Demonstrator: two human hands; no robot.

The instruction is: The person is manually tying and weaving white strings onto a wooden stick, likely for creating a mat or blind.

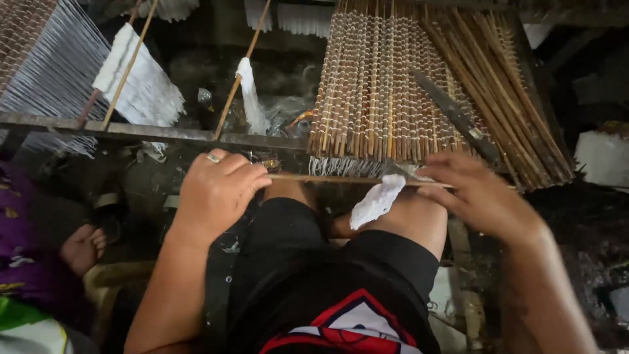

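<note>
While the left hand (219, 190) closes its grip on one end of the thin stick (341, 179), the right hand (481, 196) pinches the other end at frame centre, against the lower edge of the stick mat (393, 85). White fibre (377, 200) hangs from the stick. Judged step: seating this stick; alignment comes next.

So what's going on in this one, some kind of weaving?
A seated person holds a thin stick level across their knees, left hand gripping one end, right hand the other. It sits at the near edge of a woven stick mat bound with white thread. A white tuft hangs below the stick. Another person's bare foot shows at far left.
</note>
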